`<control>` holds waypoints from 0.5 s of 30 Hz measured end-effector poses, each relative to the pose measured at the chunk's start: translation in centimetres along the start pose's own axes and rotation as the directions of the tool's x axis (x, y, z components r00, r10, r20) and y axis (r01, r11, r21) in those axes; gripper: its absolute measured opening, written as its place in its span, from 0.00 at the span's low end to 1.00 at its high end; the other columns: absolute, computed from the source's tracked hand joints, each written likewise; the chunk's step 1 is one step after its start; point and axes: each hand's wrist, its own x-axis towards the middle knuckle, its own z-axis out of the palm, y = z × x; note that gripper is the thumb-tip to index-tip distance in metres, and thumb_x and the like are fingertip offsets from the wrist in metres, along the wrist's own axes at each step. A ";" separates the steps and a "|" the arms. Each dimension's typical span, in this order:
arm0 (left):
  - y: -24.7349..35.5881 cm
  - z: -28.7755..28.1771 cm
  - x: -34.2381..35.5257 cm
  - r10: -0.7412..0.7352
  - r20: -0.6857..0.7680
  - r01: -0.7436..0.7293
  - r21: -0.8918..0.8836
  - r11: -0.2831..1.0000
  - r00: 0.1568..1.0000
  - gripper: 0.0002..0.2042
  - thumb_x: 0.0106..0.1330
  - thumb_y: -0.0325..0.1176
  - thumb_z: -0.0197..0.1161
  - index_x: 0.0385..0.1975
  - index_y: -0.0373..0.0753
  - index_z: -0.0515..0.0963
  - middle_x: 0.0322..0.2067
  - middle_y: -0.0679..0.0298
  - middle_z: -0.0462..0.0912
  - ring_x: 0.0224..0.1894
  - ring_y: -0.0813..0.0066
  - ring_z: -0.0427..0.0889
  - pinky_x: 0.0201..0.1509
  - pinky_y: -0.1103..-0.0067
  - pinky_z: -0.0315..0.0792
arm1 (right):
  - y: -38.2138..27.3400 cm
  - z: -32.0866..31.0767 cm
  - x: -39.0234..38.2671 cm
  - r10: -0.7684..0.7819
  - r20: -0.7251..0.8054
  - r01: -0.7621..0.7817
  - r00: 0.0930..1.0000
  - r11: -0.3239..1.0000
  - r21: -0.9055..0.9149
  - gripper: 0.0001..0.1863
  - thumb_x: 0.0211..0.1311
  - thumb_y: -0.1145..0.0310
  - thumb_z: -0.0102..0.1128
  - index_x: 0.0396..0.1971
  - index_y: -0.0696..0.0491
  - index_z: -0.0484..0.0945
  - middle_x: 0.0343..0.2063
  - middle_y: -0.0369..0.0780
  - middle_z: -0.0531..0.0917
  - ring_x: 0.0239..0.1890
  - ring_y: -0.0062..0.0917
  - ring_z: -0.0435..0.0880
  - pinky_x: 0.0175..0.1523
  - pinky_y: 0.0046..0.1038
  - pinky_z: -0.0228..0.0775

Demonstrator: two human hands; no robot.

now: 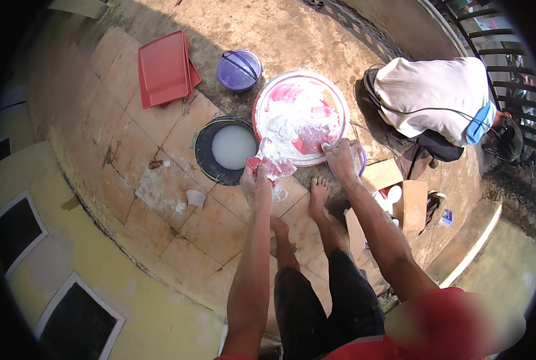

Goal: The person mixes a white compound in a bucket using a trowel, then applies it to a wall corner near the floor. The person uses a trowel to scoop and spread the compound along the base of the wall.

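Observation:
My left hand (pixel 257 187) is closed on a red scoop-like piece (pixel 276 165) coated with white powder; its exact kind is hard to make out. That piece is at the near left rim of a wide round pink basin (pixel 312 142), where a heap of white powder (pixel 289 123) lies. My right hand (pixel 343 159) is closed on the basin's near right rim, thumb on top and the other fingers mostly hidden. A purple round rim (pixel 363 162) shows just beside that hand. Left of the basin stands a black bucket (pixel 202 147) with whitish liquid (pixel 232 147) in it.
A lidded purple pail (pixel 239 70) and stacked red trays (pixel 163 71) stand farther off. At right are an open cardboard box (pixel 413 205) with white containers and a pale cloth (pixel 434 90) draped over something. A white shard (pixel 195 198) lies on the tiles (pixel 205 228).

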 end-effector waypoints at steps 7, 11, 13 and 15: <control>-2.7 -0.8 -2.0 -0.054 -0.007 0.054 -0.043 0.998 0.998 0.09 0.71 0.29 0.58 0.41 0.28 0.80 0.33 0.61 0.83 0.32 0.76 0.77 0.37 0.76 0.73 | -2.5 1.9 -0.3 0.051 -0.075 -0.054 0.996 0.998 -0.038 0.37 0.55 0.48 0.72 0.55 0.64 0.75 0.65 0.64 0.63 0.71 0.59 0.58 0.74 0.53 0.49; -2.3 -0.4 -2.1 -0.039 -0.022 0.041 0.090 0.995 0.999 0.09 0.71 0.28 0.58 0.41 0.28 0.80 0.34 0.60 0.83 0.34 0.76 0.79 0.37 0.75 0.73 | -3.4 1.7 0.3 0.164 0.008 -0.164 0.986 0.986 -0.001 0.31 0.55 0.52 0.71 0.51 0.61 0.79 0.68 0.66 0.59 0.73 0.61 0.54 0.76 0.52 0.44; -2.0 -0.4 -2.3 -0.080 -0.014 0.080 0.019 0.997 0.997 0.09 0.72 0.28 0.58 0.41 0.28 0.80 0.35 0.60 0.84 0.34 0.76 0.79 0.38 0.75 0.74 | -2.7 2.3 1.9 0.094 -0.013 -0.093 0.995 0.992 0.088 0.29 0.54 0.53 0.70 0.49 0.61 0.81 0.66 0.64 0.63 0.71 0.61 0.57 0.75 0.52 0.47; -1.6 -0.6 -1.7 -0.033 0.012 0.034 -0.036 0.999 0.999 0.09 0.72 0.28 0.57 0.41 0.28 0.80 0.35 0.60 0.84 0.33 0.76 0.79 0.37 0.75 0.74 | -2.1 2.5 2.0 0.061 -0.088 -0.046 0.994 0.986 0.161 0.28 0.52 0.54 0.71 0.47 0.60 0.83 0.59 0.60 0.70 0.67 0.57 0.63 0.72 0.51 0.54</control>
